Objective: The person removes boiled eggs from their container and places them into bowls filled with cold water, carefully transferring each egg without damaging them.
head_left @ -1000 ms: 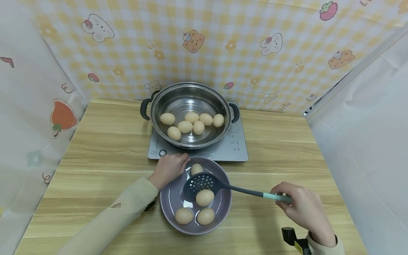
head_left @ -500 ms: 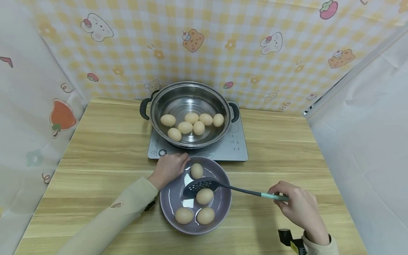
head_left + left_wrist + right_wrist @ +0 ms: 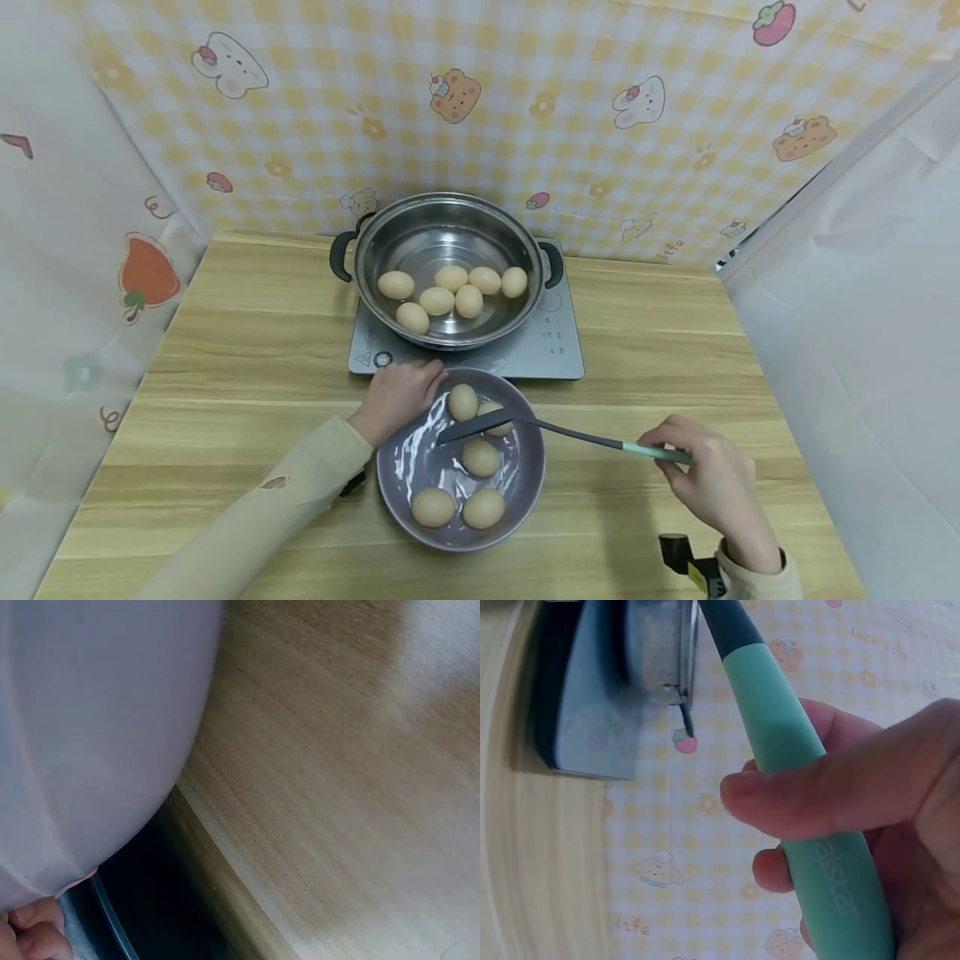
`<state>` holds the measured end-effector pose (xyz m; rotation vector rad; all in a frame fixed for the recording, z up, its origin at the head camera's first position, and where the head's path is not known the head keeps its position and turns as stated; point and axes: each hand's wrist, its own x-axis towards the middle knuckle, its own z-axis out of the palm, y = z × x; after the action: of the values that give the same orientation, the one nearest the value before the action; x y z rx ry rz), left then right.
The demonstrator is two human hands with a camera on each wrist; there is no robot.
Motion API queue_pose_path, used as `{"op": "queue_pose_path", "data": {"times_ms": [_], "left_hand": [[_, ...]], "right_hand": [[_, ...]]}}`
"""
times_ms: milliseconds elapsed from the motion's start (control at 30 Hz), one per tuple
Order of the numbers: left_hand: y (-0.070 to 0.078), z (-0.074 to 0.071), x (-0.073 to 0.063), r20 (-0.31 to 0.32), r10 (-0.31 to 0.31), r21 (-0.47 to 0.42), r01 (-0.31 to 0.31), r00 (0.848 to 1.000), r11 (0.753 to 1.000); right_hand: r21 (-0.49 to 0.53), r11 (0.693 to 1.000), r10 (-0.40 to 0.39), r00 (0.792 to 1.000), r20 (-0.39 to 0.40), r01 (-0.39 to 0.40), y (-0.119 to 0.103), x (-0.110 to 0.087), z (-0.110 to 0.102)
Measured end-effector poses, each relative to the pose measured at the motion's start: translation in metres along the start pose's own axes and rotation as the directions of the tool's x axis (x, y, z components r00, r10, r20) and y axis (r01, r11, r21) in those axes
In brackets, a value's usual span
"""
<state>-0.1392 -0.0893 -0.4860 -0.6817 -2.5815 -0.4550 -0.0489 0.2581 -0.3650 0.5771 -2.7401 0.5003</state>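
Observation:
My right hand (image 3: 708, 475) grips the mint-green handle (image 3: 780, 720) of a slotted spoon (image 3: 476, 425), thumb across the handle in the right wrist view. The spoon's dark head is turned nearly edge-on inside a purple-grey bowl (image 3: 390, 500), and its neck crosses over the right rim. Several brown eggs (image 3: 432, 507) lie in the bowl. One egg (image 3: 497, 417) is partly hidden behind the spoon, and another egg (image 3: 481, 457) lies just in front of it. With its fingers over the upper left rim, my left hand (image 3: 397, 400) holds the bowl; fingers (image 3: 41, 930) show at its edge in the left wrist view.
Behind the bowl, a steel pot (image 3: 442, 221) with black side handles stands on a flat grey induction cooker (image 3: 562, 350). Several eggs (image 3: 437, 301) lie inside the pot. A checked cloth (image 3: 495, 100) hangs behind the wooden table (image 3: 247, 333).
The spoon's head has turned from showing its holes to nearly edge-on and risen slightly. Another egg has come into view behind it. The left hand stays on the rim.

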Motion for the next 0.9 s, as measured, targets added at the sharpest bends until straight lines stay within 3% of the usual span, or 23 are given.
{"op": "queue_pose_path", "data": {"times_ms": [233,367,567,900], "left_hand": [[-0.001,-0.001,0.0,0.015,0.005,0.009,-0.005,1.0,1.0],[0.0,-0.002,0.0,0.014,0.0,0.006,0.0,1.0,1.0],[0.002,-0.003,0.001,-0.003,-0.008,-0.009,0.008,1.0,1.0],[0.001,-0.001,0.001,0.032,-0.025,0.006,0.025,0.999,1.0]], "right_hand": [[0.085,0.996,0.0,0.999,-0.048,0.004,0.002,0.014,-0.01],[0.065,0.998,-0.002,0.998,-0.068,0.007,0.001,0.027,-0.01],[0.065,0.998,0.033,0.994,-0.102,-0.026,-0.008,0.044,-0.001],[0.048,0.997,0.072,0.975,-0.212,-0.063,-0.029,0.067,0.028]]}}
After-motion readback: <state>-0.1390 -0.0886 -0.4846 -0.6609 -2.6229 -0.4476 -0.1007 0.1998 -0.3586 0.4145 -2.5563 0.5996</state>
